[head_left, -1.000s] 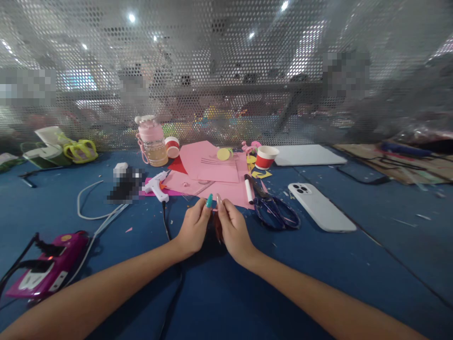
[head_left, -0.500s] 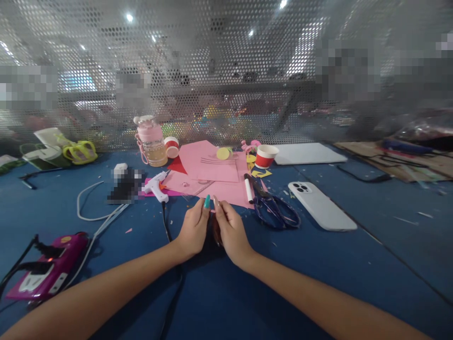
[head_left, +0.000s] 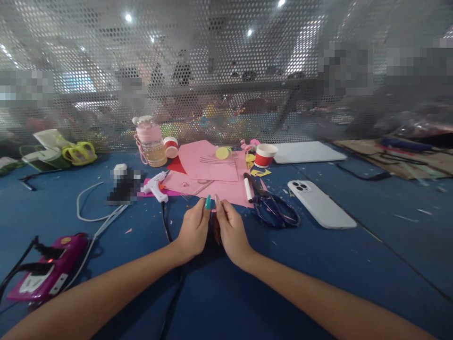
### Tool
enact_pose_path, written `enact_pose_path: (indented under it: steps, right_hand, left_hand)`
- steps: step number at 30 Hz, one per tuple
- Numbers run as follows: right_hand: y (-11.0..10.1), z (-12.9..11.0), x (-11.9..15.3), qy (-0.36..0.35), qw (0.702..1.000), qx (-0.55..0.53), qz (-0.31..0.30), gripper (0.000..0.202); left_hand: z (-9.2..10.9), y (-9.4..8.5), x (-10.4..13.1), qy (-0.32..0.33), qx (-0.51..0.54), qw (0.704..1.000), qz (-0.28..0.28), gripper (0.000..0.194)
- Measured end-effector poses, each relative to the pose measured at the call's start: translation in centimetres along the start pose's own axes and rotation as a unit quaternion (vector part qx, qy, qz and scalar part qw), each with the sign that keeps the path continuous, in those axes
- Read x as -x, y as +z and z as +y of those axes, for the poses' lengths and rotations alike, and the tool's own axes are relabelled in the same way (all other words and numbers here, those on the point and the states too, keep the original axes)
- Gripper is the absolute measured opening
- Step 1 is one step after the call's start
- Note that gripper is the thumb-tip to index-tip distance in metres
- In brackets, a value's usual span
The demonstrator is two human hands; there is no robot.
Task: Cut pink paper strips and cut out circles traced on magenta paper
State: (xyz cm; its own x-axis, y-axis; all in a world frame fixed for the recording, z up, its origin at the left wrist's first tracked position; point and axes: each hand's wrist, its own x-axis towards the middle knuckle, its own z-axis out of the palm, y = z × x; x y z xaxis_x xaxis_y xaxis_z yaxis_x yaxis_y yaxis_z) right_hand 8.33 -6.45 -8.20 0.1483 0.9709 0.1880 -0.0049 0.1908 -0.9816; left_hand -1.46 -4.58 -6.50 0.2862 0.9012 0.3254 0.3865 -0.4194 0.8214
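Between your two hands, close to your palms, is a small reddish-brown thing [head_left: 216, 229], mostly hidden by your fingers. Your left hand [head_left: 193, 229] and right hand [head_left: 231, 231] are both curled inward, thumbs up and their tips near each other; you leave so little showing that I cannot tell which hand grips it. Just beyond your thumbs lie sheets of pink paper [head_left: 219, 172], with a yellow disc [head_left: 222, 153] on them. Ahead and right of your right hand are a marker [head_left: 248, 189] and blue-handled scissors [head_left: 276, 210], then a white phone [head_left: 322, 203] farther right. Ahead and left of your left hand rests a white glue gun [head_left: 156, 186], its black cord [head_left: 164, 222] passing beneath your left forearm. Well to your left sits a magenta power strip [head_left: 49, 267]. Farthest out, past the paper, stand a pink-topped bottle [head_left: 150, 141] on the left and an upright red-and-white cup [head_left: 265, 156] on the right
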Motion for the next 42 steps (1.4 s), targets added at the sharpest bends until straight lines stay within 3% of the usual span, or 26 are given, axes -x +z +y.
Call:
enact_pose_path:
  steps: [27, 42]
  right_hand:
    - [0.45, -0.46, 0.49, -0.063, 0.995, 0.058, 0.046, 0.031]
    - [0.37, -0.38, 0.71, -0.073, 0.995, 0.049, 0.038, 0.03]
  left_hand:
    - [-0.21, 0.5, 0.57, 0.011, 0.087, 0.996, 0.021, 0.027]
    - [0.04, 0.63, 0.89, 0.003, 0.045, 0.998, 0.047, 0.029]
